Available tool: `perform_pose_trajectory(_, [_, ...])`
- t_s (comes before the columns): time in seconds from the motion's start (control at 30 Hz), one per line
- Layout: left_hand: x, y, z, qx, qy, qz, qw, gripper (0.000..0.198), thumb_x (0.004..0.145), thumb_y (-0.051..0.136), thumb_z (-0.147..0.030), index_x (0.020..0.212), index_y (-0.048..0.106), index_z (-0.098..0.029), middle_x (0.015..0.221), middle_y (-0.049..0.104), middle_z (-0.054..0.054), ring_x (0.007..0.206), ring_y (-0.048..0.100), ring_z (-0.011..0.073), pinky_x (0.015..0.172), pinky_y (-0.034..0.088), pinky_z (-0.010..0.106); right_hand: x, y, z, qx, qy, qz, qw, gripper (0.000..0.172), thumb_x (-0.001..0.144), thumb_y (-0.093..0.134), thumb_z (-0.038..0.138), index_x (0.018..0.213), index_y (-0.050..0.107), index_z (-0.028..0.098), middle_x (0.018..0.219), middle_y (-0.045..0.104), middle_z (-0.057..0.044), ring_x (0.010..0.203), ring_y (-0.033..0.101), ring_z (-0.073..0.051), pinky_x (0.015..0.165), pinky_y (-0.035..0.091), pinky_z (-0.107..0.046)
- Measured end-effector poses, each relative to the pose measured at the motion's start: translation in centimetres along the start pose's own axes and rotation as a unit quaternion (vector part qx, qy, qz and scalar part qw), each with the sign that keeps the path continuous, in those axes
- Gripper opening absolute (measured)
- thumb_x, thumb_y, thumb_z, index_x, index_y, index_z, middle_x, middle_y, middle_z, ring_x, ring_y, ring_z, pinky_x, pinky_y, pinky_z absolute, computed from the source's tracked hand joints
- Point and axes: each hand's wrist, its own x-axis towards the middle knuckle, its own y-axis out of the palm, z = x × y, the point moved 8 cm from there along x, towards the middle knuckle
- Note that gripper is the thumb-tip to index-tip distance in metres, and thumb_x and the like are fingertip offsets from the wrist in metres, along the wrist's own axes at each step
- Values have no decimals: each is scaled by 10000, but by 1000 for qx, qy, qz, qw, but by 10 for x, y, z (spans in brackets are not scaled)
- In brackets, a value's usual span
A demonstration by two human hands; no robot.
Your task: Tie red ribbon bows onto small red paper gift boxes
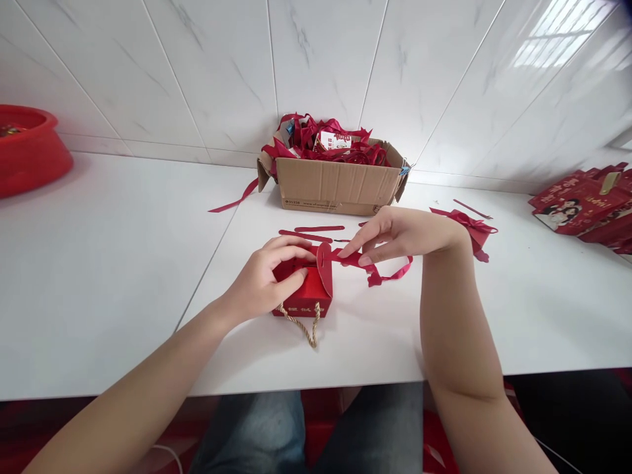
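A small red gift box (316,289) with a twisted gold rope handle (312,336) sits on the white table in front of me. My left hand (269,276) grips it from the left, thumb on the near side of its top and fingers over the far side. A rounded flap with a slot (324,266) stands at the box's right end. From that slot a red ribbon (353,258) runs to the right, pinched between the thumb and fingers of my right hand (388,237). The ribbon's loose part curls on the table beyond the fingertips.
Behind the box stands a cardboard carton (336,184) heaped with red ribbons. Thin red strips (318,229) lie before it. To the right are a ribboned red piece (476,234) and stacked red printed bags (582,204). A red basin (34,158) stands far left. Tiled wall behind.
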Motion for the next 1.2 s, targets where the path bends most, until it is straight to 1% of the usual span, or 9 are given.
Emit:
perform_pose_trajectory(0.43, [0,-1,-2,-22,14,-10,1000,195,839,596,-331,961,704,-222,1202,619,86,1129,574,263,1000,473,460,11,10,1,-6,-17,29,999,343,846,624,342,1148,693,194,831,743,-26,702,637,-115,655,492,-236])
perform_pose_trajectory(0.6, [-1,-1,-1,-21,3,-24,999,125,823,618,-321,846,676,-213,1167,629,81,1091,588,255,975,479,455,13,15,8,-6,-24,39,999,322,858,604,331,1141,691,206,933,737,-28,726,640,-110,674,492,-240])
perform_pose_trajectory(0.67, [-1,-4,-1,-30,-3,-41,999,111,815,628,-314,807,658,-207,1140,633,80,1062,598,250,954,488,444,14,13,12,-8,-34,9,999,275,850,607,323,1076,710,204,961,729,-30,772,644,-121,711,499,-252])
perform_pose_trajectory(0.77, [-3,-10,-3,-62,3,-80,995,102,818,635,-305,793,653,-208,1099,638,76,1053,600,243,948,489,428,18,-3,16,-22,-41,-132,990,211,838,614,350,937,710,191,932,709,-36,849,635,-151,779,498,-288])
perform_pose_trajectory(0.83, [-4,-16,-5,-84,19,-112,990,77,828,630,-277,794,647,-210,1089,634,65,1070,592,229,982,465,422,20,-6,19,-1,-59,-190,980,218,840,612,375,934,681,191,963,692,-44,898,626,-164,808,495,-305])
perform_pose_trajectory(0.93, [-7,-28,-8,-127,52,-167,976,45,834,627,-250,805,633,-216,1028,628,40,1031,598,198,979,465,400,28,4,23,45,-85,-159,983,263,855,597,414,979,644,186,961,675,-44,863,612,-147,760,491,-281])
perform_pose_trajectory(1.0, [-9,-35,-8,-156,60,-196,966,50,838,624,-272,824,626,-223,959,624,28,953,608,183,899,507,376,31,10,23,39,-67,-133,988,308,855,588,467,923,641,171,819,648,-20,725,569,-119,639,454,-245])
perform_pose_trajectory(1.1, [-10,-36,-9,-163,60,-200,964,57,843,620,-283,826,617,-228,873,617,19,868,606,172,808,529,354,31,17,22,10,-27,-95,995,396,843,575,540,781,629,152,644,552,17,582,463,-84,525,357,-224])
perform_pose_trajectory(1.2, [-12,-31,-16,-148,90,-180,968,27,839,622,-235,814,616,-226,855,619,13,838,607,163,789,524,346,29,18,27,14,-29,-86,996,413,832,585,549,729,615,151,641,547,17,587,456,-81,540,361,-226])
